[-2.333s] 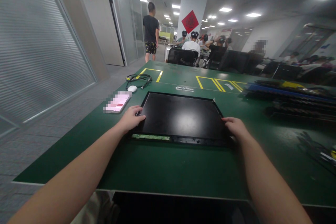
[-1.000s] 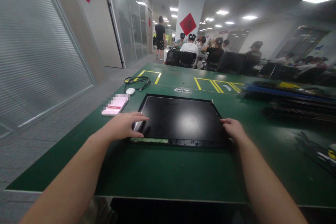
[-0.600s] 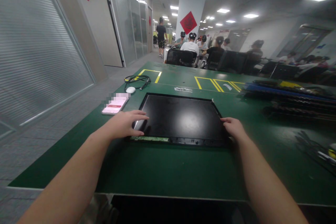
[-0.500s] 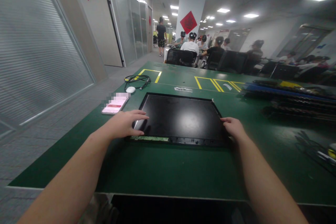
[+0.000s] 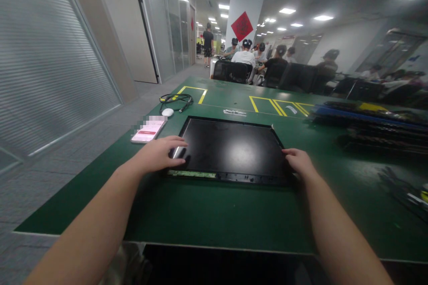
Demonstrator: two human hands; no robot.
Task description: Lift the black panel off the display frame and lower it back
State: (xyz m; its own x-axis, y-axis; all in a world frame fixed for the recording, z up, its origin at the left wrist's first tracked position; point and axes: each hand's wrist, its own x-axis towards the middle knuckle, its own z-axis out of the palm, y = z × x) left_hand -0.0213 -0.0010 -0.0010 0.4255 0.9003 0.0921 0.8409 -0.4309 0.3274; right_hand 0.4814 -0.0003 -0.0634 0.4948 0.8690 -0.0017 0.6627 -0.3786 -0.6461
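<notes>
A black LCD screen panel (image 5: 227, 142) lies face up on the green table (image 5: 217, 213). A narrow green circuit board strip (image 5: 192, 174) runs along the left part of its near edge. My left hand (image 5: 162, 153) rests over the panel's left edge, fingers and thumb spread apart above the dark surface. At the opposite edge, the fingers of my right hand (image 5: 297, 160) pinch the panel's rim; its underside fingers are partly hidden.
Left of the panel lie a lit phone (image 5: 149, 130), a white mouse (image 5: 167, 112) and a coiled black cable (image 5: 177, 101). A blurred stack of dark panels (image 5: 368, 129) stands at right, with more cables (image 5: 401, 191) nearer. People sit beyond the table.
My left thumb has shifted slightly away from the panel's near edge, toward the far side. The right hand keeps its place on the rim. The view has shifted slightly.
</notes>
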